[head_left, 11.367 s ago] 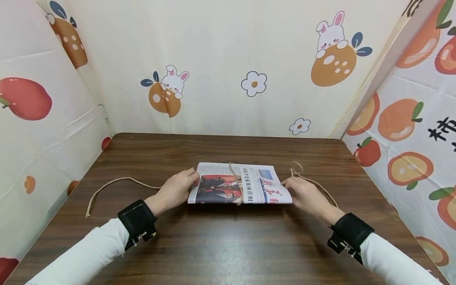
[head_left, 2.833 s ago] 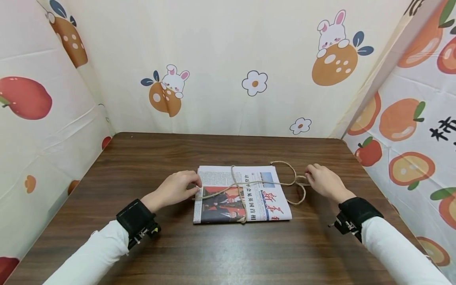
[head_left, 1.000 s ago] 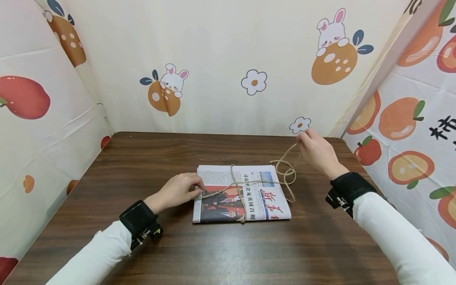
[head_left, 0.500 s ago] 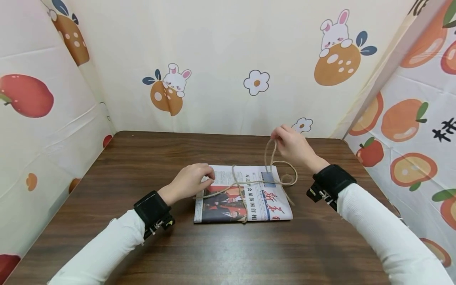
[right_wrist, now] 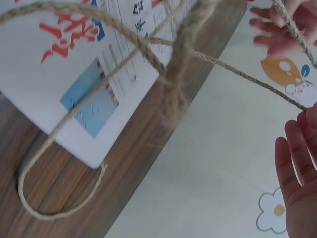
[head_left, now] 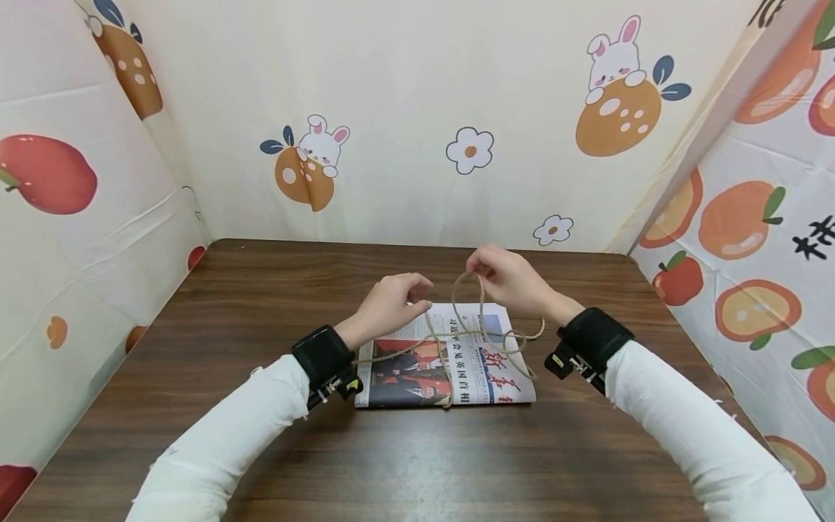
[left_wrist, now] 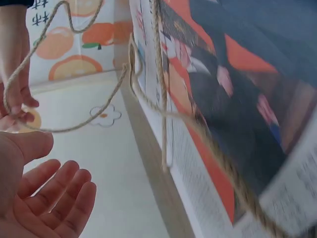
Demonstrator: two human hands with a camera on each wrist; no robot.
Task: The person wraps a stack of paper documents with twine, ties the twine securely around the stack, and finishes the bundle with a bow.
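A folded newspaper (head_left: 404,373) lies flat on the table, with a twine rope (head_left: 482,304) crossing over its face both ways. My right hand (head_left: 512,283) pinches the rope above the paper's far edge, and a loop hangs from its fingers. Beside it my left hand (head_left: 385,308) hovers over the far left part of the paper, fingers loosely bent around nothing. In the left wrist view that hand (left_wrist: 44,193) is near the raised rope loop (left_wrist: 54,130). The right wrist view shows the rope (right_wrist: 247,78) stretched to the right fingertips, with a frayed end close to the camera.
The brown wooden table (head_left: 417,464) extends on all sides of the newspaper. Behind it hangs a cream curtain (head_left: 391,72) with rabbit and flower prints. A fruit-print cloth (head_left: 770,341) closes off the right side, another cloth the left.
Both hands first held the newspaper's sides; later it lay flat with rope across it lengthwise. The right hand raised rope from the right and carried it left; the left hand left the paper's edge, moving right.
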